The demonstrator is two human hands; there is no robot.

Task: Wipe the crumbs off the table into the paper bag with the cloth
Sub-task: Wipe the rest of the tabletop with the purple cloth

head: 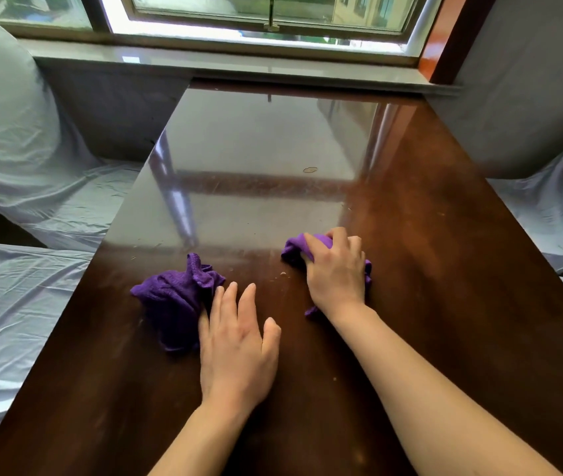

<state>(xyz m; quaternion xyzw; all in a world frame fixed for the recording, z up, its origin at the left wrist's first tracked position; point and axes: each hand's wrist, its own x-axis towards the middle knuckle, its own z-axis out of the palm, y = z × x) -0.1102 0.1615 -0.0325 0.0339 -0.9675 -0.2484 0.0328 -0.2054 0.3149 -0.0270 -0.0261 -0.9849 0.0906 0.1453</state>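
right hand (337, 269) closed on bunched cloth (295, 249), pressed to desk (445, 286) for sweeping | crumbs (283, 274) just left of it | left hand (237, 341) flat, open, touching second cloth (173, 304), perhaps steadying | paper bag unseen

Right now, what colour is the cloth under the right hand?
Purple. The cloth bunched under the right hand shows clearly in the head view.

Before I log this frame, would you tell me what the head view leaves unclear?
- Paper bag: not in the head view at all.
- Right-hand cloth: mostly covered by the right hand.
- Crumbs: too small to count against the table glare.
- Left hand: flat beside the second cloth; any grip hidden.
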